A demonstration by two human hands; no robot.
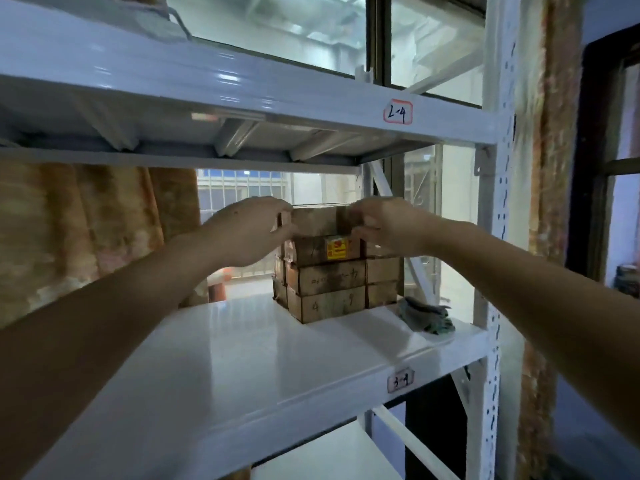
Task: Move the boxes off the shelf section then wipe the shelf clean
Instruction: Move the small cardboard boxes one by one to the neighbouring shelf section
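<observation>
Both hands are reaching in at mid-frame: the left hand (254, 230) and right hand (382, 225) are gripping the ends of the top box (320, 220), fingers curled round it. It's sitting atop the stack of boxes (330, 285) on the white shelf (242, 358). A crumpled cloth (424, 315) is lying just right of the stack.

Two hands showed, the left hand (247, 230) and the right hand (382, 225). Boxes (325, 282) stood four layers high; hidden ones prevented a full count. One rag (424, 315) lay right. Two shelf labels (398, 111) were visible.
</observation>
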